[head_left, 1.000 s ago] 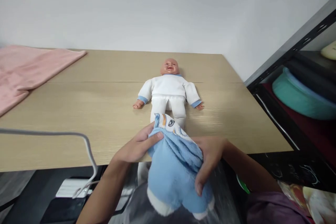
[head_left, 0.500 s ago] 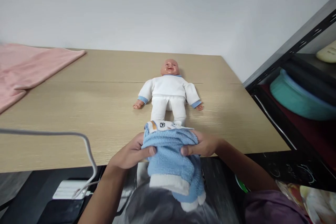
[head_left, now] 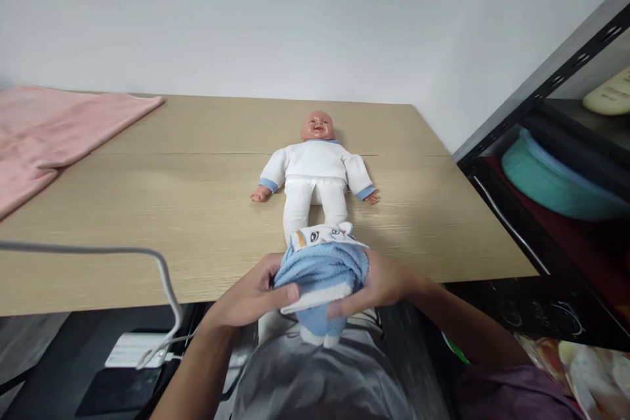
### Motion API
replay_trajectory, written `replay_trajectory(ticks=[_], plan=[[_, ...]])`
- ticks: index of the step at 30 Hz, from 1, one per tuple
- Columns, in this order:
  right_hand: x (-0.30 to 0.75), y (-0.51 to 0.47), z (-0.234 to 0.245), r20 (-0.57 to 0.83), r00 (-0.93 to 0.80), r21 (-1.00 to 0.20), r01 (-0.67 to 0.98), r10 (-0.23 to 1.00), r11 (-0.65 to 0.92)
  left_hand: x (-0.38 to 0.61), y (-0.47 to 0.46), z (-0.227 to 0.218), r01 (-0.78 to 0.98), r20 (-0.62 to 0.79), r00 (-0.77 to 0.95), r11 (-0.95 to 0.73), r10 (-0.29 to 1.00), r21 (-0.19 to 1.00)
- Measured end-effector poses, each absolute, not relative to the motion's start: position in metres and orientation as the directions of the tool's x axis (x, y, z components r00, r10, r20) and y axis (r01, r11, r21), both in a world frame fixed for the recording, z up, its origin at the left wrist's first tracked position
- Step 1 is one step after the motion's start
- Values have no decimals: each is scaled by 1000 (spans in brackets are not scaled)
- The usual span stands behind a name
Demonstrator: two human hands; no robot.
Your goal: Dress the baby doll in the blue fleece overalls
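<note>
Small blue fleece pants (head_left: 322, 266) with white cuffs are bunched between my hands at the table's front edge. A white patch with an embroidered animal face and ears shows along their top. My left hand (head_left: 256, 292) grips the left side, thumb on the front and fingers mostly hidden behind the cloth. The right side is held by my right hand (head_left: 377, 282), its thumb over the lower front near a cuff. Just beyond lies a baby doll (head_left: 317, 161) on its back, head away from me, in a white top with blue trim. Its lower legs are partly behind the pants.
A pink cloth (head_left: 63, 134) lies on the wooden table (head_left: 172, 210) at the far left. A grey cable (head_left: 160, 262) arcs over the left front, by a white power bank (head_left: 132, 349) and a dark phone (head_left: 118, 390). On the right, a shelf holds a teal basin (head_left: 556, 177).
The pants are gathered up shorter, with the legs and cuffs drawn up closer to my hands. My right thumb has moved lower on the cloth. The doll stays put.
</note>
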State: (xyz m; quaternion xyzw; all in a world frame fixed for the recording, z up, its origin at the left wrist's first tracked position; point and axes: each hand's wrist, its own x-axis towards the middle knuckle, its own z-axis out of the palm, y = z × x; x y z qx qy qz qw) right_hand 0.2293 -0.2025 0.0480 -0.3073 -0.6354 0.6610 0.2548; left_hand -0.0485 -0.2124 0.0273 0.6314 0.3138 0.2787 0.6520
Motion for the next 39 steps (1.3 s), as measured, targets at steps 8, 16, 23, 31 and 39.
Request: replay_trajectory(ticks=[8, 16, 23, 31, 39], plan=[[215, -209, 40, 111, -319, -926, 310, 941, 214, -34, -233, 22, 288, -116, 230, 47, 966, 957], [206, -200, 42, -35, -425, -849, 490, 905, 197, -29, -238, 19, 489, -137, 152, 46, 979, 871], [197, -207, 48, -133, -438, -650, 716, 889, 256, -29, -244, 25, 656, -259, 204, 64, 944, 752], [185, -215, 56, -228, -418, -493, 828, 879, 266, -31, -249, 20, 776, -324, 184, 65, 928, 627], [182, -218, 41, -149, -420, -420, 847, 895, 327, -35, -244, -4, 824, -184, 230, -91, 956, 559]])
